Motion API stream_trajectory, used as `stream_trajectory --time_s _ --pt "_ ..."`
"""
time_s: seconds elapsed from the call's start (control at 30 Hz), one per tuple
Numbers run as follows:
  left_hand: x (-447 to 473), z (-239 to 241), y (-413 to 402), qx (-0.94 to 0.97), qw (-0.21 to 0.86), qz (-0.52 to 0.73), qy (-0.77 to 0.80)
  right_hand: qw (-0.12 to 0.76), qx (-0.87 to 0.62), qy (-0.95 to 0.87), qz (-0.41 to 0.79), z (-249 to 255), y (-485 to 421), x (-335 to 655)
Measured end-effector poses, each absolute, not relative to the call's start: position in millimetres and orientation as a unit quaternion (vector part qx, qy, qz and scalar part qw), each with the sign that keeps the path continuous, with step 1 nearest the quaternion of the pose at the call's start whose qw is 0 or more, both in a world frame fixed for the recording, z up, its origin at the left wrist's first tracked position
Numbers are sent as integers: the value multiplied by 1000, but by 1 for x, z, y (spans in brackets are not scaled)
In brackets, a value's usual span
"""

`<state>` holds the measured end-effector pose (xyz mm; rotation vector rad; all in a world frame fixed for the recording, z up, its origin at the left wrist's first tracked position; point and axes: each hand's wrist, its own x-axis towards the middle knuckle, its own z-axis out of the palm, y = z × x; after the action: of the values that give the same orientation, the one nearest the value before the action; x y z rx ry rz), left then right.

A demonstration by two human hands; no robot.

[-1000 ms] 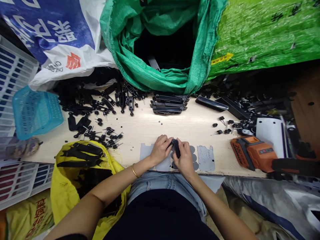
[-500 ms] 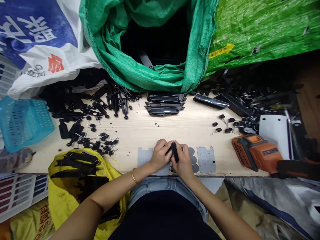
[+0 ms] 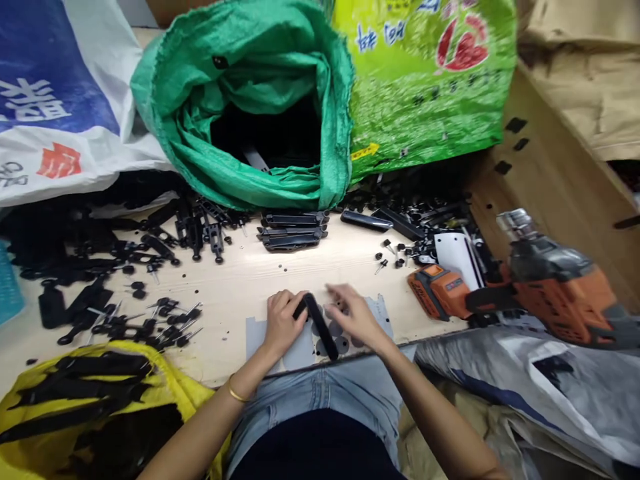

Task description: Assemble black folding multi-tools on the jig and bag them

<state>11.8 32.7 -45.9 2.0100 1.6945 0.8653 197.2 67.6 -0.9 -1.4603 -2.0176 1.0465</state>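
Observation:
My left hand (image 3: 283, 323) is closed on one end of a folding black bar-shaped part (image 3: 323, 328), whose long arm slants down toward the table's front edge. Just right of that arm, my right hand (image 3: 354, 315) is off the part, its fingers stretched out and a little smeared by motion. Under both hands lie grey sheet pieces (image 3: 299, 350), some with rounded shapes. Beyond them, several similar long black parts (image 3: 293, 238) lie stacked in front of the green sack.
Black fittings and metal pins (image 3: 170, 323) are scattered at the left, above a yellow bag (image 3: 200, 400) of black parts. An orange cordless power tool (image 3: 560, 287) lies at the right. A green sack (image 3: 335, 153) stands open at the back, beside a bright green bag (image 3: 425, 120).
My right hand has let go of the black part and opened to the right. The part's long arm now points down toward me. The view has swung to the right.

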Motion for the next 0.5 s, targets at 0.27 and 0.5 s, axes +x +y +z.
stream_trajectory --time_s 0.27,0.5 --pt "11 -50 34 696 179 341 606 228 -783 -573 84 22 258 304" --pt "13 -48 37 689 195 334 613 165 -804 -567 77 57 306 293"
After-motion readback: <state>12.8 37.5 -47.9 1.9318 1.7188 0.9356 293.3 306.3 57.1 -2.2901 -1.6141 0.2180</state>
